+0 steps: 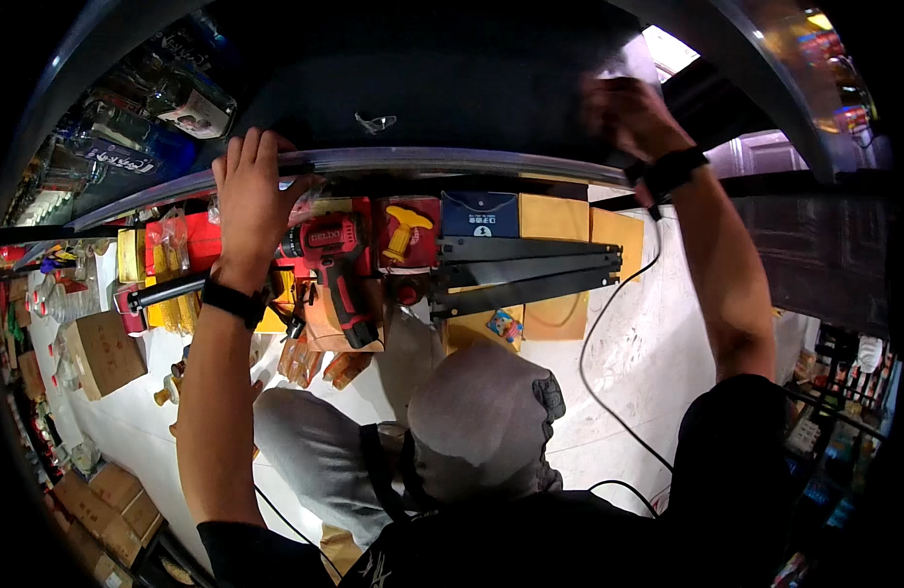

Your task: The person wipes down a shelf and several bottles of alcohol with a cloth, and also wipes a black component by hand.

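My left hand (247, 195) grips the front rail (452, 158) of a dark shelf (452, 88), fingers over the top and thumb toward the underside. My right hand (621, 110) is raised over the shelf's right part and blurred by motion; whether it holds anything cannot be made out. A scrap of clear plastic (376, 123) lies on the shelf. Below the rail, a red and black DELIXI cordless drill (334, 264) rests on boxes near my left hand. Right of it are a yellow T-handled tool (404, 229) and several black metal shelf brackets (525, 268).
Bottles (191, 106) stand at the upper left. Under the brackets are yellow boxes (553, 217) and a navy box (480, 209). Cardboard cartons (105, 354) sit on the white floor (621, 367). A black cable (586, 353) hangs by my right arm.
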`<state>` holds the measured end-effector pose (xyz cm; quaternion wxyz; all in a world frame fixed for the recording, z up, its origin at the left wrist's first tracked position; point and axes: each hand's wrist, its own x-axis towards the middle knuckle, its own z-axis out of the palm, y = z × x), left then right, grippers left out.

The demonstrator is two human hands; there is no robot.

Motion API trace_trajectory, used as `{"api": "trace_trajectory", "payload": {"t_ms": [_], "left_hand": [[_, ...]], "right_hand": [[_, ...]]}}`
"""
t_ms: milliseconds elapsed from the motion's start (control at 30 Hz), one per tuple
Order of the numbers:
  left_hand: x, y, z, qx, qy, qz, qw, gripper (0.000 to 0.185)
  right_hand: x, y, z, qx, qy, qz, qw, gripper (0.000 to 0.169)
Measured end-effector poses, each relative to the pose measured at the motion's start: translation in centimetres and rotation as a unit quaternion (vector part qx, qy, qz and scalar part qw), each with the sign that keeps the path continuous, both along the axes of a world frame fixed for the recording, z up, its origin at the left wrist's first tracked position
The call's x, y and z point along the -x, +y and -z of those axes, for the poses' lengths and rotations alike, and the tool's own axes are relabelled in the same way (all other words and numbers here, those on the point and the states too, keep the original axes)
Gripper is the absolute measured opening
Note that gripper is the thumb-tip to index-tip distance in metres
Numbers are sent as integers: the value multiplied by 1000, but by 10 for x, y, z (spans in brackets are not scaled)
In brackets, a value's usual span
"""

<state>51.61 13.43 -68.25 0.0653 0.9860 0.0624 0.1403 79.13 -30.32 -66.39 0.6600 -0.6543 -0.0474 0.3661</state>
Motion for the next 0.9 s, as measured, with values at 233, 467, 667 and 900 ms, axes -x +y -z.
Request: {"api": "trace_trajectory", "payload": {"t_ms": [233,467,667,900], "left_hand": [[10,3,0,-21,-44,-16,999,44],[-5,-8,12,8,-64,17,998,44],[8,7,12,-20,-60,12,998,42],[2,-1,6,-48,-74,-4,996,44]], "right_hand": [[51,25,3,11,-189,-124,974,15],[-37,-174,45,368,-353,-177,842,16],[39,-21,23,52,-168,-124,977,20],[121,89,-27,-121,-146,132,973,33]]}}
